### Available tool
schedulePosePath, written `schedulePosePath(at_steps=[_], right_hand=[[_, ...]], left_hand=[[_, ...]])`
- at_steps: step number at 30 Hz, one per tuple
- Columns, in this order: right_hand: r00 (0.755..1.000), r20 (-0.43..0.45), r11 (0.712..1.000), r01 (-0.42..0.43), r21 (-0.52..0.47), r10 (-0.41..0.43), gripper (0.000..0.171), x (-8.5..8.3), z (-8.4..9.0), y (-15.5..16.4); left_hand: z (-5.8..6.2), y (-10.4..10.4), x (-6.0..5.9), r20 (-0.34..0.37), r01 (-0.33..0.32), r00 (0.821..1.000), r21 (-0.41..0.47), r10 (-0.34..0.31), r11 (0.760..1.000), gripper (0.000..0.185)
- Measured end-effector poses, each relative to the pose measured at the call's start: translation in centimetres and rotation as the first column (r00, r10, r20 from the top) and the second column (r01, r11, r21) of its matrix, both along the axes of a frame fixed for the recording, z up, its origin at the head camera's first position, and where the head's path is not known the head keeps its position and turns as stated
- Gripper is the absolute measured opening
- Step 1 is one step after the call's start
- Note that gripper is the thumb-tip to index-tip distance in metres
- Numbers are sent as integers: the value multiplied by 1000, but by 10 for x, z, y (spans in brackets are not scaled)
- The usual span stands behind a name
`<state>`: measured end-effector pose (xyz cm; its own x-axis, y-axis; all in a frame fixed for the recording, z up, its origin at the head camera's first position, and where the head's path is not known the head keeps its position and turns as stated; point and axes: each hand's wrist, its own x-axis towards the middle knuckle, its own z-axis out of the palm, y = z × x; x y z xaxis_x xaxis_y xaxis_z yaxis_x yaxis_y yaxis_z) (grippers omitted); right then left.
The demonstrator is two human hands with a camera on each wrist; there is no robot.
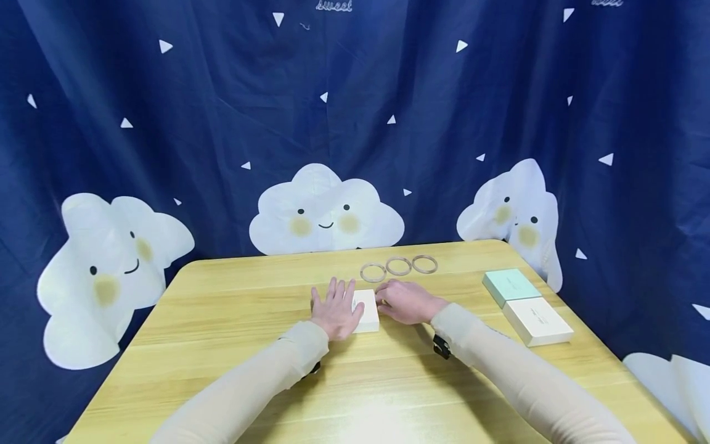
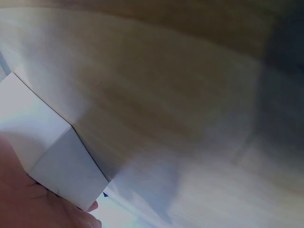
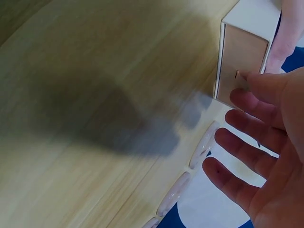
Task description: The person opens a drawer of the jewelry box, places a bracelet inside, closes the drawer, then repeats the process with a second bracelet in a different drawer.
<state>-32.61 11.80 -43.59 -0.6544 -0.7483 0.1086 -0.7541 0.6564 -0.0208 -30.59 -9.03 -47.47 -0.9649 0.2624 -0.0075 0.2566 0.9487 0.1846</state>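
A white box (image 1: 367, 310) is being pressed flat under the open-fingered left hand (image 1: 336, 311); its right end is being pinched by the right hand (image 1: 407, 301). Three rings (image 1: 398, 266) are lying just beyond.

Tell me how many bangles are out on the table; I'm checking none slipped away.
3. The left bangle, the middle bangle and the right bangle lie in a row beyond the hands. Nothing suggests hidden ones.
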Motion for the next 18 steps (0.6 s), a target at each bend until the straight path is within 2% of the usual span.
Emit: schedulePosePath(at_steps=[9, 18], right_hand=[[998, -23, 999, 50, 11, -50, 24, -4, -6, -5], [998, -17, 999, 54, -3, -54, 27, -3, -4, -7]], left_hand=[[1, 0, 2, -9, -5, 1000, -6, 5, 1000, 69], [8, 1, 7, -2, -13, 1000, 2, 13, 1000, 71]])
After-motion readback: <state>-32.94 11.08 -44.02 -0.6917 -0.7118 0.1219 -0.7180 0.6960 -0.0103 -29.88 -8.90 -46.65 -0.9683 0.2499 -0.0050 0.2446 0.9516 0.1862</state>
